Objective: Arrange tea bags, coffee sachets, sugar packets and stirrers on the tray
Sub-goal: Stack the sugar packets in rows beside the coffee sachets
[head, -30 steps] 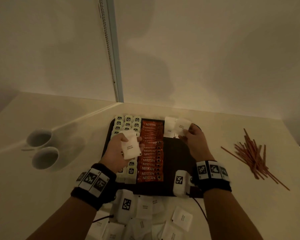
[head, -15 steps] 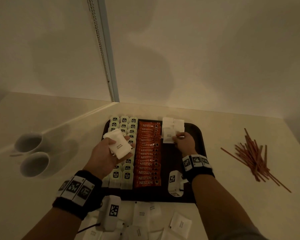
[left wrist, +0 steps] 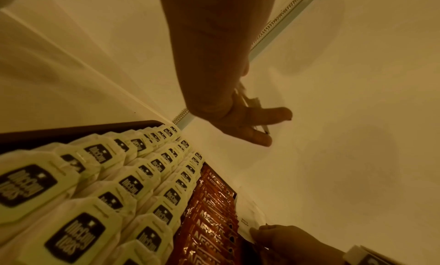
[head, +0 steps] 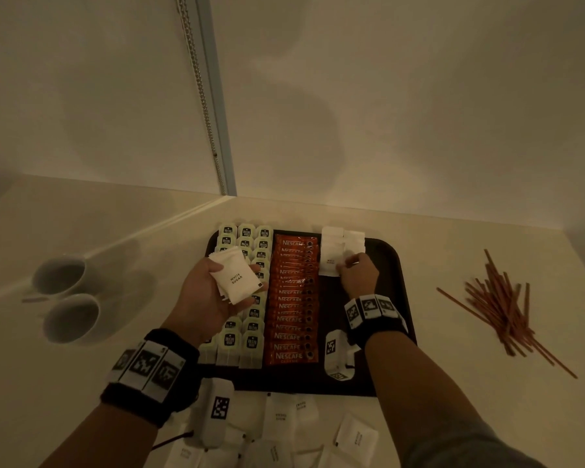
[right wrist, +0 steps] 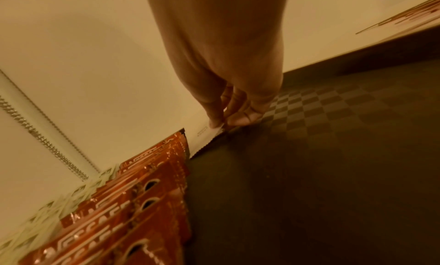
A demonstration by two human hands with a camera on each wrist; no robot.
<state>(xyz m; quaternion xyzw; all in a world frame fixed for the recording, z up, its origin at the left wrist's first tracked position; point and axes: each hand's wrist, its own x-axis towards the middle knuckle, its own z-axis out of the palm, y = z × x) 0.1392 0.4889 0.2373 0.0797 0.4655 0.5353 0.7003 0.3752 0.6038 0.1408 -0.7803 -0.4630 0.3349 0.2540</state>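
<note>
A dark tray [head: 390,265] holds rows of pale tea bags [head: 253,342] on its left and a column of orange coffee sachets [head: 291,319] beside them. White sugar packets [head: 343,241] lie at the tray's far edge. My right hand [head: 347,265] pinches the corner of the nearest sugar packet [head: 328,265] against the tray, seen close in the right wrist view [right wrist: 209,135]. My left hand [head: 217,292] hovers over the tea bags, palm up, gripping a small stack of sugar packets [head: 235,280]. Brown stirrers [head: 500,305] lie loose on the counter to the right.
Two white cups [head: 65,298] stand on the counter left of the tray. More loose sugar packets [head: 353,437] lie on the counter in front of the tray. A wall and a window frame with a bead chain [head: 203,106] close off the back.
My right hand has come down from holding a packet in the air to setting it flat on the tray beside the sachets. The left hand has drifted slightly left with its stack.
</note>
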